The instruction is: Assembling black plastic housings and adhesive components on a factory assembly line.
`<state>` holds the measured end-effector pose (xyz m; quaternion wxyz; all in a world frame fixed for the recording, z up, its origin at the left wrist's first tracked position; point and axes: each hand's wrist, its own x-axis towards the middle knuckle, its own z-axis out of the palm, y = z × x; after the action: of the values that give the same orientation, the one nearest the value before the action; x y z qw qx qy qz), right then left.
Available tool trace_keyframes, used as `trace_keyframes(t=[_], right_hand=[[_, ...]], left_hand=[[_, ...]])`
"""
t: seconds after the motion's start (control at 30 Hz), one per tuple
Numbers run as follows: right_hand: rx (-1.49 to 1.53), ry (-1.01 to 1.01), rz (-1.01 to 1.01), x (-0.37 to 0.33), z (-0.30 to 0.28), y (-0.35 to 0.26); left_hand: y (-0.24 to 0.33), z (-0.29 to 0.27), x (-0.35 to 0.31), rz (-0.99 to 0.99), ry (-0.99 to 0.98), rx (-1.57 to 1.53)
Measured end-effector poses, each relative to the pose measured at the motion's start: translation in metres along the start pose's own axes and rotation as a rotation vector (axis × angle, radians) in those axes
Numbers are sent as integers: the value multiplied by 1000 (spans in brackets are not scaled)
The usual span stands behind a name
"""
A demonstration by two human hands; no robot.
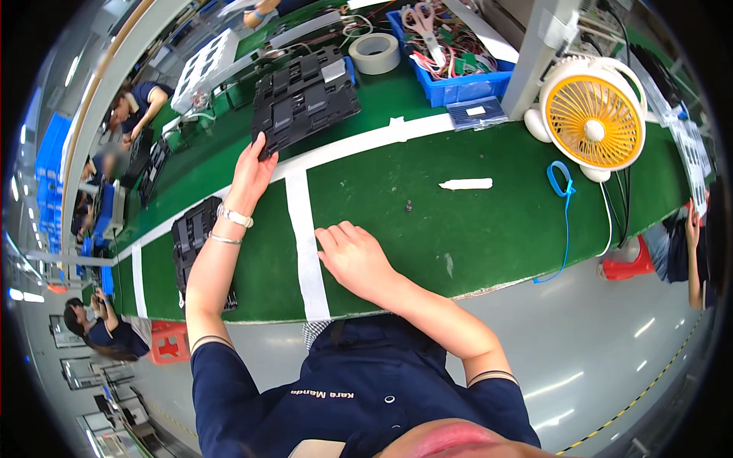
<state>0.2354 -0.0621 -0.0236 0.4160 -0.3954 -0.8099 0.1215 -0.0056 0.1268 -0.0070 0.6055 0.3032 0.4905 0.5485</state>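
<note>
The governing relation is the line from your left hand (256,169) to the black panel (309,114). The panel is at the far side of the green tabletop (366,252), beyond and slightly right of that hand. Its near edge slants from near left to far right. Whether it is one piece or several is unclear, so its long axis cannot be fixed. The fingers of your left hand meet the panel's near-left corner; the view does not show whether they grip it or only touch it.

Your right hand (351,252) is loosely curled, knuckles up, beside the white strip (309,286); its palm is hidden. The panel lies far and left of it, well apart. Your left hand is the nearer. A second black panel (187,240) lies left of your left forearm (210,278), partly covered by it.
</note>
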Motion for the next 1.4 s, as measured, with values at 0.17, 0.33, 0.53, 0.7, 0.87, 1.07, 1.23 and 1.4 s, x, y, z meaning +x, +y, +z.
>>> trace_keyframes(t=[0.17, 0.33, 0.53, 0.7, 0.87, 1.07, 1.23, 1.4], right_hand=[[-25, -115, 31, 0, 1, 2], [-16, -156, 40, 1, 2, -1], [-33, -242, 38, 9, -3, -10], [-69, -301, 39, 7, -4, -11], [-91, -334, 54, 11, 0, -15], [-113, -345, 61, 14, 3, -16], [-132, -361, 49, 15, 7, -14], [-130, -372, 41, 17, 5, -13]], left_hand=[[8, -1, -10, 132, -3, -88], [17, -27, -42, 195, -28, -109], [30, -93, -104, 308, 28, -115], [34, -166, -154, 390, 86, -89], [38, -234, -228, 365, 249, -9], [48, -283, -280, 170, 398, 70], [60, -298, -287, 127, 590, 142], [59, -326, -285, 241, 513, -125]])
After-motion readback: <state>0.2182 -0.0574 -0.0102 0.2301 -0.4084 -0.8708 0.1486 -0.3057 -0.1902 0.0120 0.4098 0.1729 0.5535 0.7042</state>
